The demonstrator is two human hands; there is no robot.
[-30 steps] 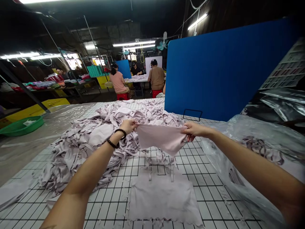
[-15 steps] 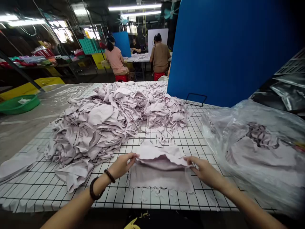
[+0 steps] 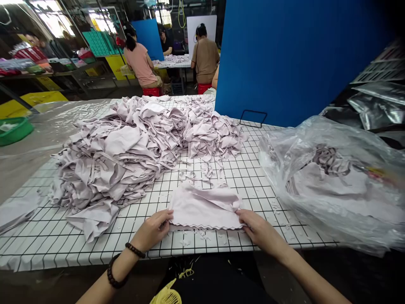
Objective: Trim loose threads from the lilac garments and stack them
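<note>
A pale pinkish fabric piece (image 3: 202, 209) with a wavy near edge lies on the grid-patterned tabletop (image 3: 152, 242) in front of me. My left hand (image 3: 154, 228) pinches its left edge, fingers closed. At the opposite edge, my right hand (image 3: 257, 228) grips the fabric between thumb and fingers. The cloth is doubled over, with a raised wrinkle toward its upper right. Small fabric scraps (image 3: 205, 171) lie just beyond it, and more crumbs are scattered near its front edge.
A large heap of similar fabric pieces (image 3: 123, 143) covers the table's left and centre. At right sits a clear plastic bag (image 3: 332, 190) holding fabric. Behind it stands a blue panel (image 3: 284, 63) with a black wire stand (image 3: 253, 118). Several people sit at another table in the background.
Both hands have brought the lifted far edge of the fabric down toward me, so the piece now lies folded over. The view has tilted downward slightly.
</note>
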